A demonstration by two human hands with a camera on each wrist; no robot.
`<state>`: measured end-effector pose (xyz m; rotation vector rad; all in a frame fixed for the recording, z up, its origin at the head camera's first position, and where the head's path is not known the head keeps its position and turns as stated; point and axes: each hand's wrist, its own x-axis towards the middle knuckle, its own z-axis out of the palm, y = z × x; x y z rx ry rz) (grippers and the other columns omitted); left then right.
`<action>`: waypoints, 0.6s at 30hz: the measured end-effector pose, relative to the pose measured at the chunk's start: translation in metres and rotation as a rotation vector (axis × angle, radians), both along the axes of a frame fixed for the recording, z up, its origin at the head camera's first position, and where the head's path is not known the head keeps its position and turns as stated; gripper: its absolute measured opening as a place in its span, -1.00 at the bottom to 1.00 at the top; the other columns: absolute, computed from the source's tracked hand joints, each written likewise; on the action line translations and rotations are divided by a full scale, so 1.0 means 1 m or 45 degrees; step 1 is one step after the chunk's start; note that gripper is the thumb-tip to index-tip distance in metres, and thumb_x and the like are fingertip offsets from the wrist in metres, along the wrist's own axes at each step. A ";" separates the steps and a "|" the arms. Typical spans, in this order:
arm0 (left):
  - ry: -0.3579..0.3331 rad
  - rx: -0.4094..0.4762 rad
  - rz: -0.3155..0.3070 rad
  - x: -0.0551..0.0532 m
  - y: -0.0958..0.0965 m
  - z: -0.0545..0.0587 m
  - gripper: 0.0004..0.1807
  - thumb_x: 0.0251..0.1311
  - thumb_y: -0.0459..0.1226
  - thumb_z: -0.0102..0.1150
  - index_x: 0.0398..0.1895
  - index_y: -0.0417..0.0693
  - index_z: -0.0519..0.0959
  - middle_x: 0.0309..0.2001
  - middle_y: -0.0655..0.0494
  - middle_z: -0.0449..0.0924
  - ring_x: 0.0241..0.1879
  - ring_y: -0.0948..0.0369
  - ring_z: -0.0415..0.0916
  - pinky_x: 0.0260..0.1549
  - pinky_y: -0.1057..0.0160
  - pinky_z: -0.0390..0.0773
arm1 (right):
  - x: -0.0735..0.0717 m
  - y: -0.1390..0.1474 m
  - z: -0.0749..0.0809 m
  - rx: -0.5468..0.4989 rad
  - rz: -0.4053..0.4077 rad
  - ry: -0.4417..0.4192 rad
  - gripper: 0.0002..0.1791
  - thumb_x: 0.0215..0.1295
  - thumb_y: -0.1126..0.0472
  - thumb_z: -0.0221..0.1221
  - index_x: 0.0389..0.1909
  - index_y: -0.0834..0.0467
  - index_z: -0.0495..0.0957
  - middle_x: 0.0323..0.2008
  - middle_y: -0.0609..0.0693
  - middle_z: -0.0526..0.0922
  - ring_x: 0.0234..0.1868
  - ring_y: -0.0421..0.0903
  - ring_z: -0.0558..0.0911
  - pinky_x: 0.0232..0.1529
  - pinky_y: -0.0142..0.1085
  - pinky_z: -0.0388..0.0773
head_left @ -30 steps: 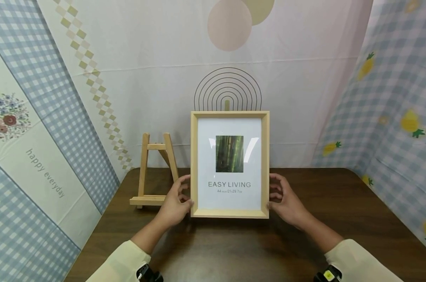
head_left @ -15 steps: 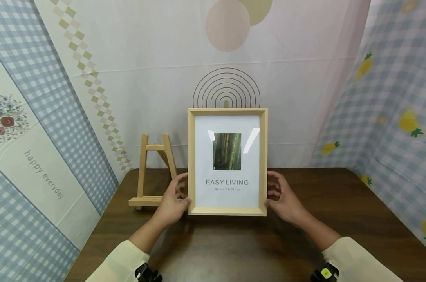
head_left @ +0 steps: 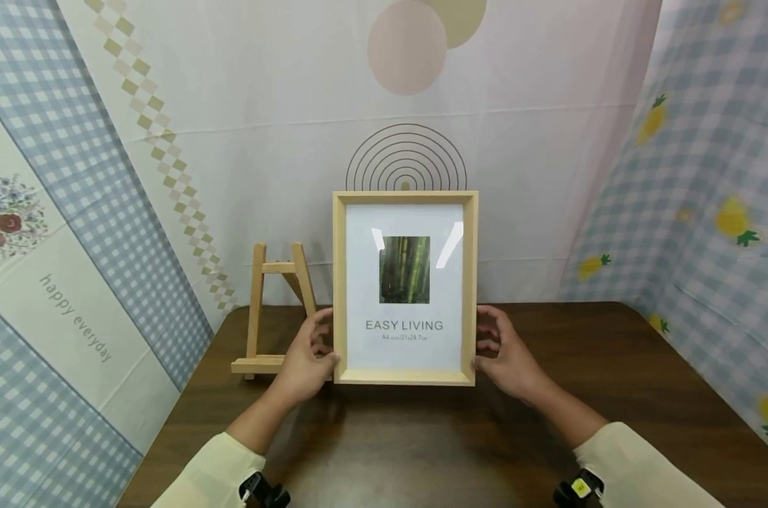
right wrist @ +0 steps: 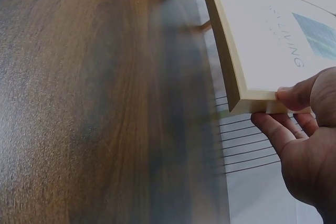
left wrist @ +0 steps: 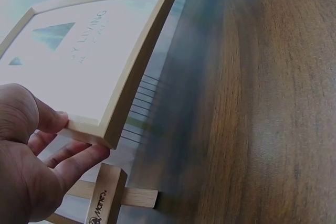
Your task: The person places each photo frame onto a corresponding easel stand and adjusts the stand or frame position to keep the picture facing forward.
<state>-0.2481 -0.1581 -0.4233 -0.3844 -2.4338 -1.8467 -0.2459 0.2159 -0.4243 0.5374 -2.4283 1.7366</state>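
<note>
Both hands hold a picture frame (head_left: 405, 377) upright, its light wood border round a white sheet with a bamboo picture and the words "EASY LIVING". My left hand (head_left: 306, 361) pinches the lower left side, thumb at the front and fingers behind, as the left wrist view also shows. On the lower right side my right hand (head_left: 507, 358) grips in the same way. In both wrist views the bottom edge of the frame hangs above the table. Behind my left hand stands a small wooden easel (head_left: 257, 303), its ledge partly hidden by that hand.
The dark wood table (head_left: 409, 444) ends at a white patterned cloth (head_left: 282, 162) hung at the back. Blue checked cloths hang at the left and the right (head_left: 689, 204). A small black device (head_left: 263, 489) sits on each wrist.
Held in both hands, the picture frame has shifted slightly left and up in the head view, closer to the easel. The grip of both hands looks the same.
</note>
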 end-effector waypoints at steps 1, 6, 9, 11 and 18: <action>0.008 -0.005 -0.001 0.000 0.000 0.000 -0.16 0.28 -0.62 0.12 0.52 0.20 0.20 0.26 -0.21 0.39 -0.09 -0.09 0.53 -0.39 0.05 0.68 | 0.000 0.000 0.000 -0.002 0.000 0.002 0.00 0.08 0.69 0.23 0.50 0.10 0.07 0.21 0.38 0.44 0.00 0.24 0.60 -0.17 -0.22 0.66; 0.028 -0.010 -0.005 0.000 -0.001 0.002 -0.15 0.27 -0.63 0.12 0.53 0.19 0.19 0.27 -0.22 0.39 -0.09 -0.09 0.53 -0.34 0.08 0.66 | -0.001 -0.002 0.001 -0.008 -0.001 0.008 0.00 0.08 0.69 0.23 0.50 0.11 0.06 0.21 0.38 0.45 0.02 0.26 0.60 -0.15 -0.21 0.66; 0.021 -0.009 0.000 0.000 -0.002 0.003 -0.14 0.27 -0.64 0.12 0.54 0.19 0.18 0.28 -0.21 0.39 -0.09 -0.08 0.53 -0.33 0.08 0.65 | -0.001 -0.004 0.002 -0.004 -0.006 0.010 0.00 0.08 0.69 0.24 0.50 0.12 0.06 0.21 0.38 0.45 0.02 0.26 0.60 -0.13 -0.22 0.66; 0.010 -0.008 0.006 0.000 -0.002 0.004 -0.13 0.26 -0.64 0.12 0.54 0.20 0.18 0.28 -0.20 0.39 -0.09 -0.08 0.53 -0.32 0.04 0.67 | -0.002 -0.004 0.002 -0.002 -0.009 0.013 0.00 0.08 0.69 0.24 0.50 0.13 0.06 0.22 0.38 0.44 0.03 0.25 0.59 -0.12 -0.21 0.66; -0.011 -0.012 0.025 -0.001 -0.005 0.006 -0.13 0.27 -0.63 0.12 0.56 0.17 0.15 0.32 -0.18 0.37 -0.08 -0.08 0.52 -0.35 0.08 0.66 | -0.006 -0.008 0.002 -0.004 -0.010 0.048 -0.01 0.07 0.69 0.24 0.50 0.16 0.07 0.21 0.39 0.45 0.03 0.26 0.59 -0.07 -0.12 0.66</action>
